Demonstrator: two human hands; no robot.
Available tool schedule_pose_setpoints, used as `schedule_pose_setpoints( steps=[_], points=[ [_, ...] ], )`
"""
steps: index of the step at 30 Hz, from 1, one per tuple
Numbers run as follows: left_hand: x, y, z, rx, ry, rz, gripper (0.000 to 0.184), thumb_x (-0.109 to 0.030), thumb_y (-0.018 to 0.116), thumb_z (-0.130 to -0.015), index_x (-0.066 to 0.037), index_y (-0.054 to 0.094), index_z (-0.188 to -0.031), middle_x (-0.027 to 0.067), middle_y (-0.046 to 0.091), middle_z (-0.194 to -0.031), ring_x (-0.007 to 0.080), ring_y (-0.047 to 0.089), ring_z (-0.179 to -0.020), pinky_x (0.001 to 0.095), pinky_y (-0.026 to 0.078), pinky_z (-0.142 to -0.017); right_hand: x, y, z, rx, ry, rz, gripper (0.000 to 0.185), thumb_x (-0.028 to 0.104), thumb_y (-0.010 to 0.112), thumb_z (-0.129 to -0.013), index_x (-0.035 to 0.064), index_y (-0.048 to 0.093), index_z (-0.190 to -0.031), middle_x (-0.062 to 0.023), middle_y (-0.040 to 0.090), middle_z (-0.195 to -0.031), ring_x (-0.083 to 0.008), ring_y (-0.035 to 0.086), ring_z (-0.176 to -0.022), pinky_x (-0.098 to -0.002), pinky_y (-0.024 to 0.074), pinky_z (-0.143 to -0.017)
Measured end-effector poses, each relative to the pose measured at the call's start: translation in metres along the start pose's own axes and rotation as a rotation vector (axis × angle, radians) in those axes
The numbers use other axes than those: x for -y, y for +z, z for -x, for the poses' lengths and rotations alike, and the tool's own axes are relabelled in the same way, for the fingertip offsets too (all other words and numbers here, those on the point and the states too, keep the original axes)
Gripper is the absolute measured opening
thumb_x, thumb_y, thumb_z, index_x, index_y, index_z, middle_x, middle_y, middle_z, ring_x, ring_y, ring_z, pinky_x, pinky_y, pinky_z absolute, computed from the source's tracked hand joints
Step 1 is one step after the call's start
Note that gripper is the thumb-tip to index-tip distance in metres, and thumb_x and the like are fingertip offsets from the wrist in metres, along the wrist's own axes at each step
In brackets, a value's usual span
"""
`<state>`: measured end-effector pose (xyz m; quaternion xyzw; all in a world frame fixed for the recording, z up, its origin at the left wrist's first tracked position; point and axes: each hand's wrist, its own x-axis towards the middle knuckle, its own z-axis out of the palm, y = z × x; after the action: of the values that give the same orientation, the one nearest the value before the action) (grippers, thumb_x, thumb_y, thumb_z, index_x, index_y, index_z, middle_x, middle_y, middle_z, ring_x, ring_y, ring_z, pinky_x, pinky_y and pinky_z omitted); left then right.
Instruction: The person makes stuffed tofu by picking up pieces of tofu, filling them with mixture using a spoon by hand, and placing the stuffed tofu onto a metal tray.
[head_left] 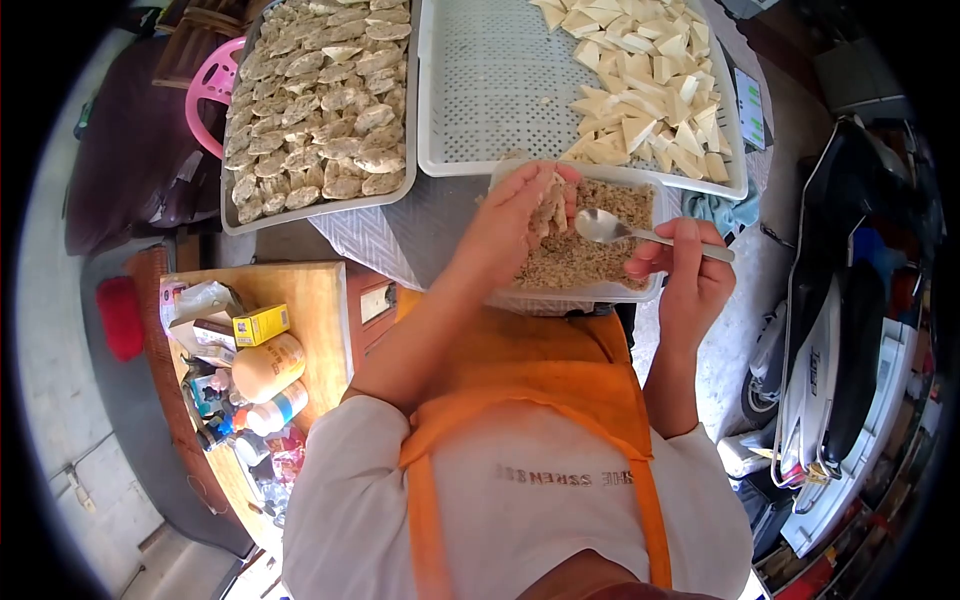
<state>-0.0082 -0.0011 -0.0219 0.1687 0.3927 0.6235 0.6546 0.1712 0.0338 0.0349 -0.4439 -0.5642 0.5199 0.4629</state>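
My left hand (510, 215) is closed around a pale tofu piece (549, 212) smeared with minced filling, above a plastic tub (652, 291). The fingers hide part of the piece. My right hand (688, 275) grips a metal spoon (603, 227) by its handle, the bowl pointing left close to the tofu. Brown minced filling (570, 262) covers the bottom of the tub below both hands. Beyond it, a white perforated tray (480, 90) carries many cut tofu pieces (650, 90) on its right side. Rows of filled pieces (320, 110) lie in a grey tray (412, 165) at left.
A pink plastic handle (208, 95) sticks out beside the grey tray. On the left, a wooden table (325, 300) bears bottles, jars and a yellow box (261, 325). A scooter (825, 350) stands at right. A blue-green cloth (722, 212) hangs near the table corner.
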Motion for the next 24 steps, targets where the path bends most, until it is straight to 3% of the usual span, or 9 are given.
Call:
schedule_pose_setpoints(
  steps=[4,8,10,13,16,21,24],
  points=[
    [0.0,-0.001,0.0,0.051,0.017,0.064,0.036,-0.032,0.038,-0.1,-0.003,0.055,-0.112,0.0036,0.056,-0.097,0.0145,0.055,-0.091,0.0331,0.047,-0.081,-0.016,0.023,0.005,0.0,0.079,-0.175,0.024,0.016,0.045,-0.098,-0.0029,0.058,-0.091,-0.0092,0.063,-0.065,-0.0156,0.063,-0.054,-0.0234,0.0512,-0.049],
    [0.007,-0.008,-0.004,0.026,-0.008,0.062,0.037,-0.033,0.036,-0.1,-0.003,0.055,-0.112,0.004,0.056,-0.097,0.0151,0.056,-0.09,0.0324,0.047,-0.081,-0.032,0.028,0.012,0.118,-0.148,0.255,0.019,0.011,0.048,-0.097,-0.0028,0.059,-0.093,-0.0096,0.064,-0.068,-0.0162,0.065,-0.059,-0.0238,0.0522,-0.053],
    [0.005,-0.005,-0.004,0.036,-0.014,0.036,0.034,-0.031,0.039,-0.1,-0.003,0.055,-0.11,0.004,0.055,-0.097,0.0149,0.056,-0.087,0.0309,0.047,-0.081,-0.035,0.026,0.014,0.103,-0.152,0.162,0.017,0.009,0.047,-0.096,-0.0032,0.059,-0.093,-0.0101,0.064,-0.068,-0.0175,0.066,-0.059,-0.0246,0.0521,-0.052],
    [0.008,-0.001,-0.007,-0.008,0.11,-0.184,0.026,-0.025,0.044,-0.099,-0.003,0.056,-0.107,0.0029,0.056,-0.091,0.0132,0.055,-0.079,0.0283,0.047,-0.073,-0.04,0.01,0.011,0.033,-0.119,-0.042,0.02,0.01,0.045,-0.097,-0.004,0.058,-0.092,-0.011,0.064,-0.068,-0.0185,0.065,-0.057,-0.0254,0.0524,-0.052],
    [0.002,-0.005,-0.002,0.089,0.051,-0.152,0.02,-0.02,0.048,-0.097,-0.003,0.056,-0.105,0.0023,0.055,-0.084,0.011,0.053,-0.073,0.0264,0.044,-0.063,-0.032,-0.01,0.001,-0.077,-0.1,-0.064,0.024,0.015,0.043,-0.099,-0.0047,0.055,-0.092,-0.0117,0.063,-0.069,-0.0186,0.064,-0.055,-0.0267,0.053,-0.051],
    [0.003,0.002,-0.001,0.042,0.016,-0.048,0.024,-0.025,0.043,-0.098,-0.005,0.055,-0.095,0.0013,0.053,-0.075,0.0111,0.048,-0.063,0.0237,0.039,-0.054,-0.038,-0.021,-0.003,-0.099,-0.028,-0.027,0.023,0.015,0.044,-0.098,-0.0032,0.056,-0.092,-0.0109,0.063,-0.069,-0.0168,0.063,-0.056,-0.0258,0.0522,-0.051],
    [0.001,-0.001,-0.002,0.08,-0.012,0.087,0.027,-0.028,0.042,-0.097,-0.008,0.05,-0.081,0.001,0.048,-0.067,0.0115,0.043,-0.055,0.0228,0.034,-0.048,-0.049,-0.024,0.0,0.206,0.031,-0.019,0.023,0.015,0.046,-0.098,-0.0018,0.059,-0.09,-0.0096,0.064,-0.071,-0.0146,0.062,-0.057,-0.0241,0.051,-0.052]
  ],
)
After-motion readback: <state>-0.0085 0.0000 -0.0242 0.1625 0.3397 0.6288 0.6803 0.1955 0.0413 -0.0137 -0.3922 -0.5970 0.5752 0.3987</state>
